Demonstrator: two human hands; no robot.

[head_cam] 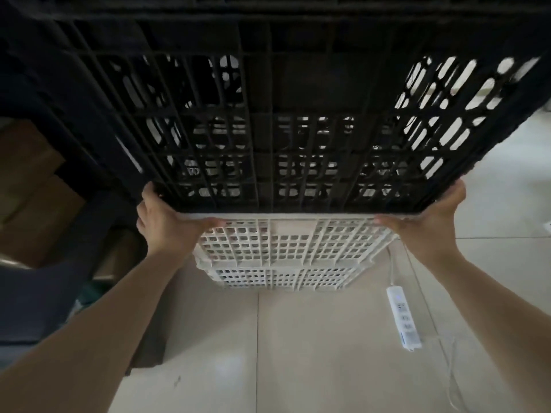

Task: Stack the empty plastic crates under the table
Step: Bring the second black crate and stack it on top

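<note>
A large black plastic crate (pixel 298 120) with a slotted, ribbed wall fills the upper half of the head view, held up close in front of me. My left hand (pixel 167 225) grips its lower left corner and my right hand (pixel 429 222) grips its lower right corner. Directly under the black crate's lower edge shows the white lattice bottom of a white plastic crate (pixel 286 254), and the fingers of both hands reach onto its top edge. Whether the white crate is nested in the black one I cannot tell.
A white power strip (pixel 404 317) with its cable lies on the pale tiled floor (pixel 298 353) at the lower right. Brown cardboard boxes (pixel 26 186) and a dark frame (pixel 98 222) stand at the left.
</note>
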